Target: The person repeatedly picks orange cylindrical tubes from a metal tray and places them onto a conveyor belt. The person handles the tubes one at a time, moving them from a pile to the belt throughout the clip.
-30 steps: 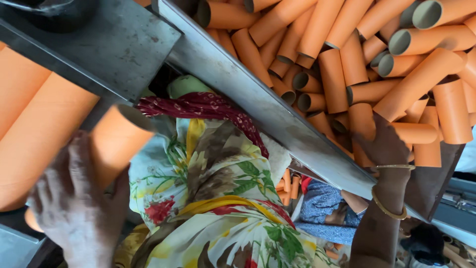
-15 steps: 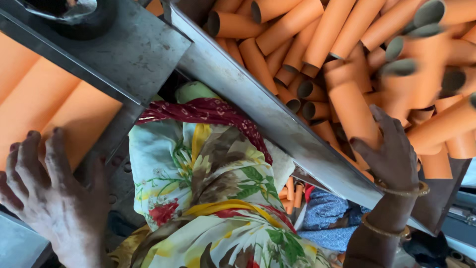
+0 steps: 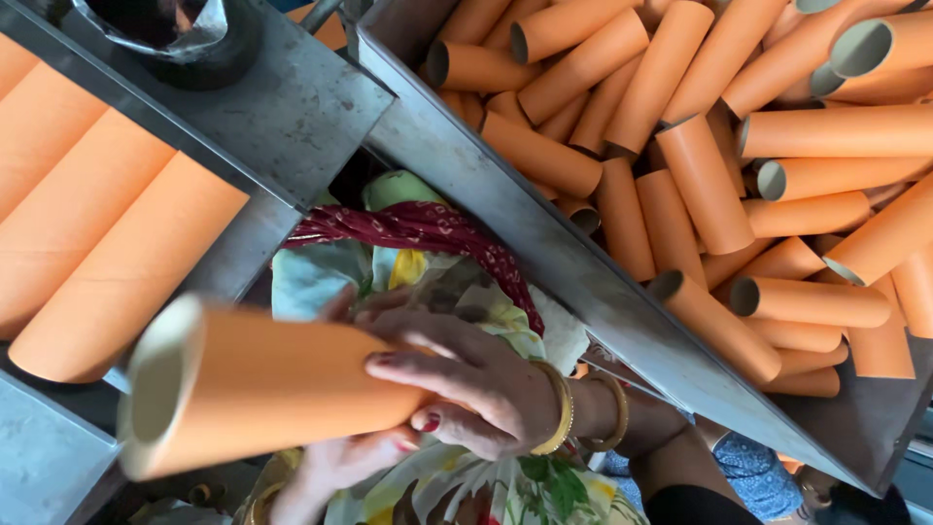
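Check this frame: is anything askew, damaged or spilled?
Nothing looks damaged or spilled. The orange tubes in the metal bin lie jumbled at all angles, unlike the neat row at left. Right hand and left hand grip one orange tube.

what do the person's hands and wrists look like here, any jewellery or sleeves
The right hand is bare, with dark red polish on the nails, and two gold bangles circle its wrist. No sleeve reaches that wrist. The left hand is also bare and mostly hidden under the orange tube; a gold bangle seems to sit at its wrist, low in the frame.
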